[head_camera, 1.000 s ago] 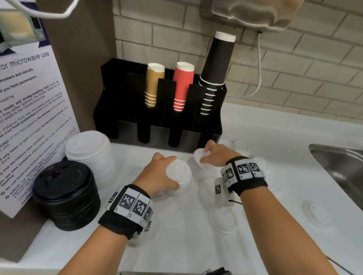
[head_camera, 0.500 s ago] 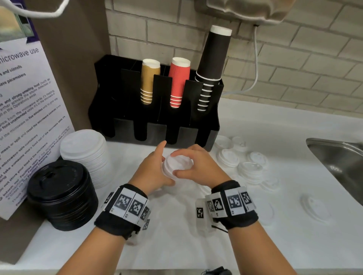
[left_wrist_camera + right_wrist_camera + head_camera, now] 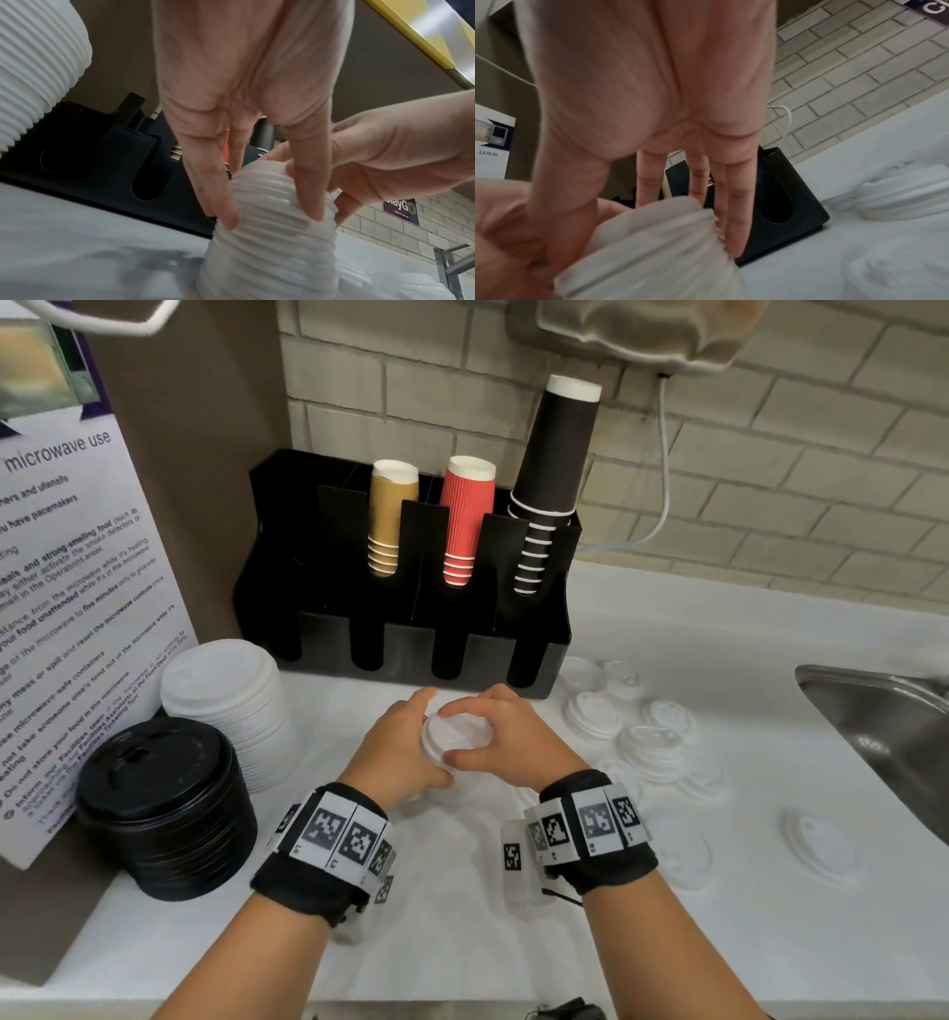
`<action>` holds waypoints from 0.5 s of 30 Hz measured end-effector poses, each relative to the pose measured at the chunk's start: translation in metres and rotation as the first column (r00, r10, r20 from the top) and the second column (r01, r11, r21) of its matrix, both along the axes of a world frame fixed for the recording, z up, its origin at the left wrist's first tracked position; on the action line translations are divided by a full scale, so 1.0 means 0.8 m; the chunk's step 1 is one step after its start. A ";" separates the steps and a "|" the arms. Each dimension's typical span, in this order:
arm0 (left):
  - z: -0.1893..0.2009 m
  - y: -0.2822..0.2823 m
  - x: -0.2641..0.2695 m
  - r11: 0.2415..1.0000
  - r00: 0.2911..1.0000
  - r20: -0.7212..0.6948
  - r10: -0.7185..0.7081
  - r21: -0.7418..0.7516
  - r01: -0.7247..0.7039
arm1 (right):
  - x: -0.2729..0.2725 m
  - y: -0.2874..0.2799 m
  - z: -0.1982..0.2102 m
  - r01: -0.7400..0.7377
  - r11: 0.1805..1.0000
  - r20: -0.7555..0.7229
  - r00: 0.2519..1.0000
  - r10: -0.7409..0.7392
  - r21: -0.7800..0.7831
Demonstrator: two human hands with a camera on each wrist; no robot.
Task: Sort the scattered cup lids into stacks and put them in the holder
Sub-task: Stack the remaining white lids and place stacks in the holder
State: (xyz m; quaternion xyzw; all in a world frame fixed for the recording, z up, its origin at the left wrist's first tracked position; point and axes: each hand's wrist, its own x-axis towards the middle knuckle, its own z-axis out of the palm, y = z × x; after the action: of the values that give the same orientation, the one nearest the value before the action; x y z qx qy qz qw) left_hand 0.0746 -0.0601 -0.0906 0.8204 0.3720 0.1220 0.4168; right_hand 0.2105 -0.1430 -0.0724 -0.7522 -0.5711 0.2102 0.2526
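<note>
A stack of small white lids point(image 3: 454, 737) stands on the white counter in front of the black holder point(image 3: 411, 629). My left hand point(image 3: 405, 744) grips the stack's left side, fingers and thumb running down its ribbed wall point(image 3: 270, 253). My right hand point(image 3: 506, 742) is curled over the stack's top lid, index on the far rim, thumb on the near rim. In the right wrist view its fingers point(image 3: 734, 223) lie along the stack point(image 3: 654, 253). The holder's front slots look empty; its back slots hold tan, red and black cups.
A tall stack of large white lids point(image 3: 226, 706) and a stack of black lids point(image 3: 164, 803) stand at the left by a poster. More white lids point(image 3: 595, 716) lie scattered to the right, one alone point(image 3: 821, 845) near the steel sink point(image 3: 883, 726).
My right hand has come left from beside the holder with a white lid and now sits on top of the stack that the left hand holds.
</note>
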 end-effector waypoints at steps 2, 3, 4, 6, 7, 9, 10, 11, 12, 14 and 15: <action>0.002 -0.002 0.000 0.999 1.000 -0.015 -0.012 0.046 0.012 | 0.001 -0.003 -0.004 0.017 1.000 -0.029 0.999 -0.016 0.018; 0.003 -0.003 0.000 0.998 1.000 -0.015 -0.021 0.057 0.022 | 0.000 -0.004 -0.007 0.031 0.999 -0.042 0.999 -0.030 0.031; 0.004 -0.004 0.001 0.998 0.999 -0.017 -0.032 0.061 0.033 | 0.000 -0.006 -0.009 0.042 0.998 -0.046 0.998 -0.040 0.043; 0.005 -0.006 0.002 0.996 0.998 -0.037 -0.044 0.076 0.047 | 0.001 -0.009 -0.012 0.039 0.998 -0.038 0.999 -0.038 0.044; 0.005 -0.006 0.002 0.995 0.998 -0.045 -0.038 0.085 0.042 | 0.005 -0.012 -0.013 0.037 0.999 -0.062 0.997 -0.035 0.037; 0.005 -0.005 0.002 0.997 0.999 -0.049 -0.013 0.081 0.017 | 0.019 -0.018 -0.008 0.095 0.995 -0.143 0.986 -0.089 0.033; 0.005 -0.004 0.002 0.998 0.999 -0.049 -0.002 0.069 0.006 | 0.029 -0.022 -0.005 0.145 0.989 -0.134 0.981 -0.142 0.014; 0.004 -0.003 0.002 0.998 0.999 -0.049 0.003 0.056 0.000 | 0.041 -0.026 -0.002 0.193 0.981 -0.069 0.979 -0.194 -0.033; 0.003 -0.002 0.002 0.999 0.999 -0.048 0.004 0.049 -0.002 | 0.053 -0.031 0.000 0.224 0.967 0.029 0.975 -0.222 -0.118; 0.003 -0.003 0.003 0.999 0.999 -0.053 0.008 0.045 -0.006 | 0.070 -0.040 0.000 0.248 0.910 0.177 0.964 -0.198 -0.334; 0.003 -0.003 0.003 0.999 0.998 -0.058 0.011 0.043 -0.008 | 0.073 -0.043 -0.001 0.244 0.876 0.199 0.964 -0.174 -0.416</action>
State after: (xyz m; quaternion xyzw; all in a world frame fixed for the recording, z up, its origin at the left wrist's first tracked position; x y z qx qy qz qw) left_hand 0.0772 -0.0623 -0.0882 0.8305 0.3851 0.1079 0.3877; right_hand 0.2690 -0.1776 -0.0731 -0.8610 -0.4424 0.2450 0.0536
